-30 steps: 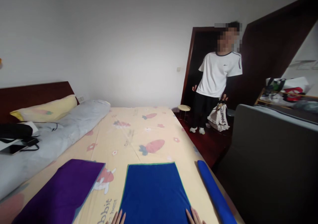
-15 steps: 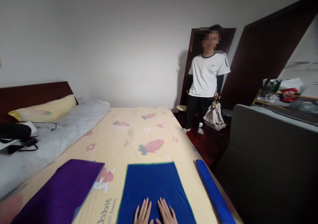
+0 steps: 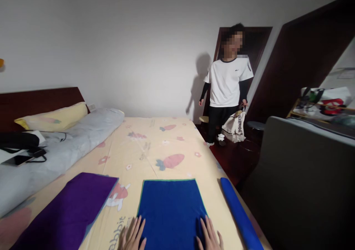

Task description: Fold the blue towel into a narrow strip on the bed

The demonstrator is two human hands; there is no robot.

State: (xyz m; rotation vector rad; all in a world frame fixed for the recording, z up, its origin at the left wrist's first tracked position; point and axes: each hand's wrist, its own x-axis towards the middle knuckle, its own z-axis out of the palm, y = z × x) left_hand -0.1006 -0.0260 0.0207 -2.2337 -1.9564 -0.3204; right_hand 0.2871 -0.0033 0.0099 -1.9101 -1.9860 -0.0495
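My left hand (image 3: 133, 236) lies flat with fingers spread on the left edge of the blue towel (image 3: 172, 209), and my right hand (image 3: 209, 236) lies flat on its right edge; neither grip closes on anything. The towel is spread on the bed (image 3: 146, 146), between a purple towel (image 3: 66, 213) and a rolled blue towel (image 3: 240, 215). Another person (image 3: 227, 91) stands near the door.

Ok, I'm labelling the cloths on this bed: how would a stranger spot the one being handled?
On the yellow bed, at the near edge: the flat blue towel under the left hand and right hand. The purple towel lies left; the rolled blue towel lies right.
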